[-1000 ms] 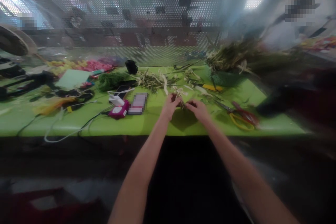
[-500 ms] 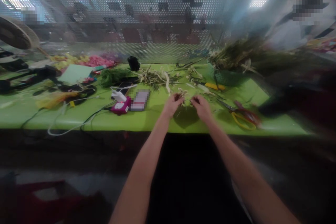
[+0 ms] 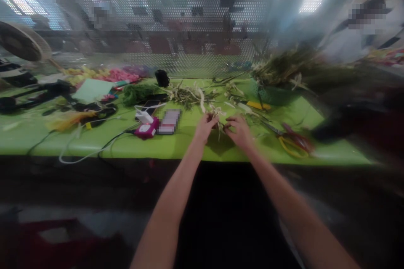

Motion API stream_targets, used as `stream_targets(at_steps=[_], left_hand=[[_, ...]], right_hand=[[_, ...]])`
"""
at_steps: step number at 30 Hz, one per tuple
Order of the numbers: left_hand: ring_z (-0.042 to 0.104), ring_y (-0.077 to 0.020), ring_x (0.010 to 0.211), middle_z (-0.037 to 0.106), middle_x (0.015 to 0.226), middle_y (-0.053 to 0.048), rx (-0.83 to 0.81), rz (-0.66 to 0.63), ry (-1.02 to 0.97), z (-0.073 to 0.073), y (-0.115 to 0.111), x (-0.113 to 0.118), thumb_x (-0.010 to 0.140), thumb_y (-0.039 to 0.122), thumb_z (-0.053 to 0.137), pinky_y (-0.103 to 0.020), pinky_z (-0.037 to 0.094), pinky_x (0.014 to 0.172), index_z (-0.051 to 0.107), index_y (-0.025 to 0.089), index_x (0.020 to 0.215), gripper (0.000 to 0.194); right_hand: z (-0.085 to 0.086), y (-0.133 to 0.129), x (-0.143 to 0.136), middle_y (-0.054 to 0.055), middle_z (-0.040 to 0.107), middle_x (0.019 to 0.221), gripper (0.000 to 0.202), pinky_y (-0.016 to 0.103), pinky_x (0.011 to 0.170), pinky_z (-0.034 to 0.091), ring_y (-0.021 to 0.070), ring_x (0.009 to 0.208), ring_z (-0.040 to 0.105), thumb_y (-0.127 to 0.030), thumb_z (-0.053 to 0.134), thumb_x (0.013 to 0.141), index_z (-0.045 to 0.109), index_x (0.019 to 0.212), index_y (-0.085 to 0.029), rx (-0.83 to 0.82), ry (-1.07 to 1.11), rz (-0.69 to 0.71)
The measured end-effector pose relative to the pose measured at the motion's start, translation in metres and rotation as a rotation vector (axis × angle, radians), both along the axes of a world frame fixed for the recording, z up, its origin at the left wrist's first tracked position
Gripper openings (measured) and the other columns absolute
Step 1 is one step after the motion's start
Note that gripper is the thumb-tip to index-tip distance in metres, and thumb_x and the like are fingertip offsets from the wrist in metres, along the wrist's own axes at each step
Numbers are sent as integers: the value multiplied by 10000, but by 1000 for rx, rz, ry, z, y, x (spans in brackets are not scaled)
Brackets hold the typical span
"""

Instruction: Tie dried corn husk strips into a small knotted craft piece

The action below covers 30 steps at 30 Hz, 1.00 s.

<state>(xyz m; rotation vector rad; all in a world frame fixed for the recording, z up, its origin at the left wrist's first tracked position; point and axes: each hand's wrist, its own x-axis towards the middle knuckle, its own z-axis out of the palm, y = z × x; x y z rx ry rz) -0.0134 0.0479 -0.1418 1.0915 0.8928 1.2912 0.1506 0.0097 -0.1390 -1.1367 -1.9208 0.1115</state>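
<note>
My left hand (image 3: pixel 205 127) is closed around a small bunch of pale, dried plant stems (image 3: pixel 218 111), with thin strands hanging below the fingers. Close to its right side is my right hand (image 3: pixel 237 130), its fingers bent in a pinch by the hanging strands; what lies between the fingertips is too small to make out. Just beyond both hands, a loose heap of similar dry stems (image 3: pixel 186 94) lies on the green tabletop (image 3: pixel 186 147). Scissors with yellow handles (image 3: pixel 293 146) rest to the right of my right hand.
A phone (image 3: pixel 169 121) and a magenta power adapter (image 3: pixel 147 128) with cables lie left of my hands. A yellow-handled cutter (image 3: pixel 258 105) sits behind on the right, near a green basket (image 3: pixel 271 94) of dry stems. A perforated screen (image 3: pixel 202 38) stands at the back.
My right hand has moved left and slightly down, closer to the bunch. The bunch in my left hand now stands more upright, with strands hanging lower.
</note>
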Motion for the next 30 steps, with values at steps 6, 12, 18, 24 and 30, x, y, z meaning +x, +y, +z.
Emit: stream_targets(at_steps=[6, 12, 18, 24, 30], left_hand=[[547, -87, 633, 596, 760, 21, -1, -16, -65, 3, -3, 2, 670, 337, 788, -238, 449, 622, 570, 167, 891, 354], [561, -82, 632, 610, 764, 21, 10, -35, -35, 3, -5, 2, 699, 379, 767, -228, 458, 610, 596, 171, 909, 342], [515, -69, 523, 581, 626, 38, -122, -88, -163, 2, -3, 2, 615, 279, 776, -211, 424, 529, 617, 150, 831, 297], [511, -72, 530, 600, 641, 25, -187, -208, -155, 0, -4, 0, 623, 229, 717, -206, 390, 504, 626, 151, 820, 231], [535, -80, 620, 632, 723, 20, -52, -179, 50, 2, -9, 4, 662, 223, 693, -213, 412, 618, 671, 158, 921, 268]], right_hand=[[2, -1, -3, 78, 684, 975, 133, 418, 888, 414, 252, 969, 597, -276, 592, 884, 653, 779, -222, -50, 38, 65], [1, 0, -5, 59, 679, 928, 79, 399, 875, 410, 243, 929, 592, -171, 641, 780, 609, 732, -224, -53, 70, 44], [1, 0, 0, 68, 664, 911, 103, 395, 866, 404, 242, 921, 583, -176, 607, 761, 555, 683, -219, -83, 163, 34], [-1, -2, 3, 37, 624, 846, 72, 383, 858, 408, 234, 904, 560, -205, 605, 743, 563, 687, -219, -152, 180, 44], [3, -3, 6, 52, 621, 1073, 300, 353, 847, 473, 201, 926, 590, -316, 636, 803, 601, 1089, -234, -168, 562, 85]])
